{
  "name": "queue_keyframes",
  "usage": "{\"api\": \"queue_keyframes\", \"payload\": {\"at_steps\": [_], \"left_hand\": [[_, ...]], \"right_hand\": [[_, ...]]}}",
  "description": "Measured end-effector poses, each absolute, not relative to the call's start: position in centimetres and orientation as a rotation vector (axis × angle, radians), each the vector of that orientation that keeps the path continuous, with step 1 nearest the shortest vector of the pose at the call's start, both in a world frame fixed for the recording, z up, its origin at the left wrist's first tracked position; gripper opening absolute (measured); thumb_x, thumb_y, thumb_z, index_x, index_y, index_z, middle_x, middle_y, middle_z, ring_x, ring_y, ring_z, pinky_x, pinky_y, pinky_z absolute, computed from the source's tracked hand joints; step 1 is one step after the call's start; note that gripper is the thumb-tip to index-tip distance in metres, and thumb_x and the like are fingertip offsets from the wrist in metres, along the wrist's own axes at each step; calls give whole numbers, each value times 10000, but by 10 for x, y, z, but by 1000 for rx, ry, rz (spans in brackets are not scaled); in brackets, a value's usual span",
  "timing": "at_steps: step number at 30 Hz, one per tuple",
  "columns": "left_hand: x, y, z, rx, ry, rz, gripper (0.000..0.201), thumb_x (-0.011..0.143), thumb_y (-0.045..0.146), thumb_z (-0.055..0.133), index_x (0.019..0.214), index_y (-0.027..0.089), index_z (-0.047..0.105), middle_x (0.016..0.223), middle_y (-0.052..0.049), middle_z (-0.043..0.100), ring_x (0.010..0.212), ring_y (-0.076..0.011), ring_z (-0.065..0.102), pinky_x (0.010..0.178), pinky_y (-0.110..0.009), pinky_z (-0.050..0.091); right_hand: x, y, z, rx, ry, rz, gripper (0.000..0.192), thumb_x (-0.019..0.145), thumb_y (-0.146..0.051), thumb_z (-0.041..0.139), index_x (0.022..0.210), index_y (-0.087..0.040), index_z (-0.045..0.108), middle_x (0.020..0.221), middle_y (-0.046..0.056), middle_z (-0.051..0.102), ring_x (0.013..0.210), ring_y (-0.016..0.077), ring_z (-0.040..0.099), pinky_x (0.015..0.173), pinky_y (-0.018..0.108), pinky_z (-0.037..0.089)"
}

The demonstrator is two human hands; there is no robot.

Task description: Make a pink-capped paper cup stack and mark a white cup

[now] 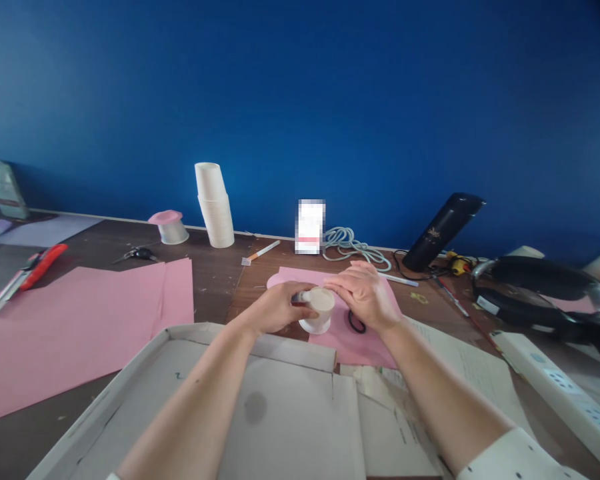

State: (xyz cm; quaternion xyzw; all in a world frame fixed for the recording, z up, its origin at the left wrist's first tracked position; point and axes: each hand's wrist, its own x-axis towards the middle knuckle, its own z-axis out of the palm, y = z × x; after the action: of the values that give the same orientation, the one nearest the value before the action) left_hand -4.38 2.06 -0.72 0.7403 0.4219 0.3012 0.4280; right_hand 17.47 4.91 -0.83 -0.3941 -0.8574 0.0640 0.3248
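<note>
An open, flattened cardboard box [280, 400] fills the near edge of a dark wooden table [215, 280], both forearms reaching over it. Just beyond, at the centre of the scene, an upside-down paper cup [320, 313] stands on a pink sheet [350, 340]. The left hand [275, 308], at the cup's 9 o'clock, is closed around a small marker-like tool [300, 297] pressed to the cup's upturned base. The right hand [365, 297], at 3 o'clock, lies open and flat, fingers resting on the cup's top edge. A black loop [356, 323] sits on the sheet under that hand. At 9 o'clock lies a larger pink paper [80, 320], a red utility knife [27, 275] past it. A white power strip [560, 383] runs at 4 o'clock. Farther off, against the blue wall [330, 100], stand a stack of paper cups [214, 205] at 11 o'clock, a coiled cable [353, 245] at 12, and a black cylinder [445, 230] at 1.
</note>
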Motion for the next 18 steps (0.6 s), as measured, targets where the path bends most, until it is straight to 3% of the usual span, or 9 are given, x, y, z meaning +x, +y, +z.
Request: {"api": "queue_keyframes", "payload": {"at_steps": [18], "left_hand": [[-44,20,-5,1910,1060,735,448,714,301,650,1156,230,626,1040,-28,680,935,-208,603,840,-307,446]], "right_hand": [[178,50,-7,-1065,-2305,104,212,896,-393,506,916,-312,701,815,6,692,780,164,585,913,367,340]]}}
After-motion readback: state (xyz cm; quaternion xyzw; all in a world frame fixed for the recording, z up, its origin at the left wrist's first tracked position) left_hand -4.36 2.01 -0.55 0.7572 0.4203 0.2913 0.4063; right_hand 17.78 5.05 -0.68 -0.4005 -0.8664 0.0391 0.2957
